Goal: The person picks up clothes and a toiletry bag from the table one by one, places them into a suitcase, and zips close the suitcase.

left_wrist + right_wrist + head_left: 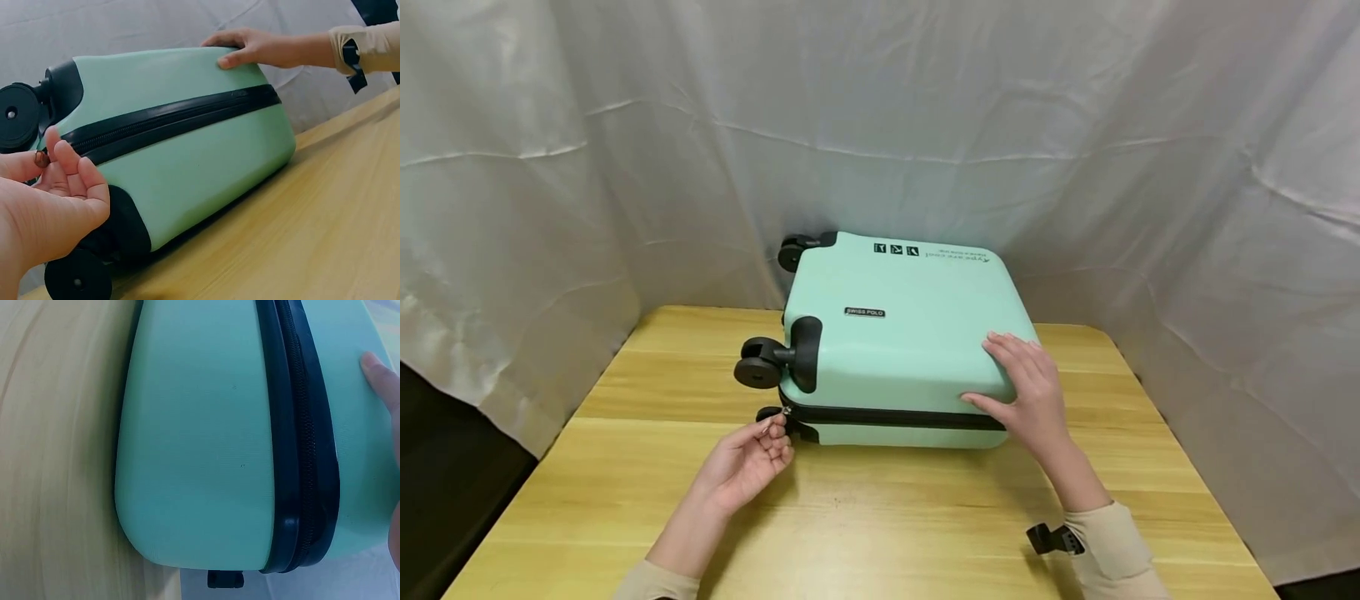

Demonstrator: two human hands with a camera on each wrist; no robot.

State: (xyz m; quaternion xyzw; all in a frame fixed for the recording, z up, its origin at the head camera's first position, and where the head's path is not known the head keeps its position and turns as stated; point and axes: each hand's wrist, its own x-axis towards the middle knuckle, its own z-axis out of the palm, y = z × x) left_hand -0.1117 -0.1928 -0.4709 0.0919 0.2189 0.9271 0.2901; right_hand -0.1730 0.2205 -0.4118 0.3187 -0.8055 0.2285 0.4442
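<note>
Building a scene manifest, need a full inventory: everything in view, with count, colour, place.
Suitcase: 1, mint green, lying on the table
Wheels: 3 visible, black, suitcase's left end
Zipper: 1, black, along the suitcase's near side
Zipper pull: 1, colour unclear, in the left fingertips
Nameplate: 1, black, "SWISS POLO", suitcase top
Icons: 3, black, far edge of suitcase top
Table: 1, yellowish wood, under the suitcase
Curtain backdrop: count unclear, grey-white, behind and at both sides
Strap: 1 clear, black, at the right cuff
Sleeves: 2, beige, near edge
Left grip: 1, bare hand, pinching the zipper pull
Right grip: 1, bare hand, on the suitcase's near right corner
</note>
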